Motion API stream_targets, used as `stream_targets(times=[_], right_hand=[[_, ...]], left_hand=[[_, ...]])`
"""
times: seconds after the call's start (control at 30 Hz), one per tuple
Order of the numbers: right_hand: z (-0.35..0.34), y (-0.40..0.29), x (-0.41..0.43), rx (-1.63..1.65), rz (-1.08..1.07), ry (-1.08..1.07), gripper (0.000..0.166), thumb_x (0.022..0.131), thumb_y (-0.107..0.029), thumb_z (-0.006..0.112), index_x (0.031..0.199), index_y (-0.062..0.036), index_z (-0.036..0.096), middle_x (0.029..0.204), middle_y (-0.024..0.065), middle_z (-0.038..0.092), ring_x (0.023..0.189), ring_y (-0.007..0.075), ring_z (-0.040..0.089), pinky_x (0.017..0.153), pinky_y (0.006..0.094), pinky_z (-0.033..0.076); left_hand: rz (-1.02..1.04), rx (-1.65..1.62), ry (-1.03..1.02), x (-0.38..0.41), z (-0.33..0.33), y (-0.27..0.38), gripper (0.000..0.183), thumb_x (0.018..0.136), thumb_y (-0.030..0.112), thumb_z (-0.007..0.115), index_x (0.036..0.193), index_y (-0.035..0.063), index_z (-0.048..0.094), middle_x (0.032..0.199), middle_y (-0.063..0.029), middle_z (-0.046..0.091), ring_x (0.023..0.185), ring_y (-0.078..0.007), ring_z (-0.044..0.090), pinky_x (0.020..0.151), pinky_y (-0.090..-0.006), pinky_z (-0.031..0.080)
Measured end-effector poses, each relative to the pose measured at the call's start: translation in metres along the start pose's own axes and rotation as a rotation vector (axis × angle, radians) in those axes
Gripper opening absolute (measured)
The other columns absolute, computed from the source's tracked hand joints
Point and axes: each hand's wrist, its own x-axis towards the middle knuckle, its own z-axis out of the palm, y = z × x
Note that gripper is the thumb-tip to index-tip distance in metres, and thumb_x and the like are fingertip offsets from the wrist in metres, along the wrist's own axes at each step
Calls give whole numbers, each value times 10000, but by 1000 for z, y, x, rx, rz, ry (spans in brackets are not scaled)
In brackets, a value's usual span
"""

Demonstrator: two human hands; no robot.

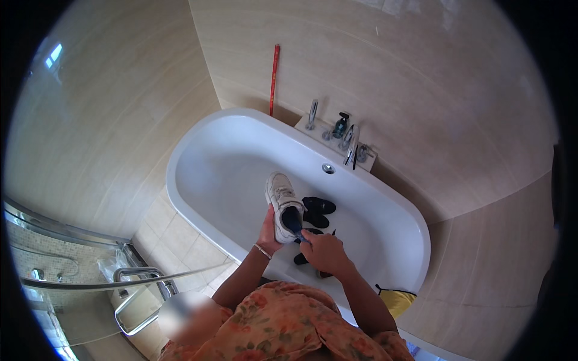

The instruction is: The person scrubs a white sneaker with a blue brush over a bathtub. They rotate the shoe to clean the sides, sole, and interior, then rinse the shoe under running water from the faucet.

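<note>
My left hand (269,234) holds a white sneaker (279,187) from its left side, above the bathtub (216,180). The sneaker's toe points away from me and its opening faces up. With my right hand (327,253) I pinch the end of a dark blue strip (294,222) at the heel of the opening. The strip runs down into the shoe; whether it is an insole cannot be told. Black shoes (319,205) lie in the tub just right of the sneaker. More dark footwear (300,258) is partly hidden beneath my hands.
Behind the tub's far rim stand a chrome faucet (352,143), a hand shower (312,113) and a dark pump bottle (340,126). A red pole (274,79) leans on the wall. Yellow cloth (396,301) hangs over the near right rim. A glass door's handle (135,316) is at lower left.
</note>
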Motion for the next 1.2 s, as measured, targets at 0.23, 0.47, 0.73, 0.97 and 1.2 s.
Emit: stream_targets(times=[0.23, 0.47, 0.73, 0.97, 1.2], right_hand=[[24, -2, 58, -190, 67, 242, 346, 823, -285, 441, 977, -28, 613, 701, 187, 630, 648, 362, 625, 623, 475, 500], [12, -1, 14, -129, -60, 84, 435, 824, -279, 447, 1185, -62, 556, 700, 192, 623, 650, 365, 616, 641, 502, 476], [20, -14, 56, -214, 29, 178, 302, 820, -275, 441, 936, -39, 590, 682, 184, 622, 640, 348, 624, 610, 464, 494], [12, -10, 14, -155, 6, 1, 382, 819, -280, 443, 1077, -38, 590, 713, 179, 635, 670, 353, 628, 641, 483, 489], [29, 0, 38, -277, 30, 100, 319, 821, -294, 443, 870, -43, 633, 704, 160, 647, 657, 330, 642, 607, 438, 505]], left_hand=[[-120, 36, -102, -2, 4, -19, 556, 955, 514, 237, 1327, 131, 393, 1282, -83, 495, 1150, -240, 501, 981, -380, 405], [14, 25, -6, 4, -2, 4, 596, 931, 554, 267, 1206, 79, 501, 1075, -132, 609, 943, -245, 606, 817, -374, 507], [-82, -37, -84, -7, 7, -17, 542, 939, 528, 293, 1256, 124, 467, 1214, -70, 541, 1109, -239, 512, 964, -387, 398], [-41, 40, -109, -15, -4, -13, 569, 945, 521, 243, 1241, 101, 485, 1136, -119, 587, 1024, -245, 577, 900, -376, 467], [-163, -8, 32, -9, -18, -32, 577, 920, 565, 292, 1242, 126, 483, 1185, -94, 569, 1059, -245, 563, 923, -404, 447]])
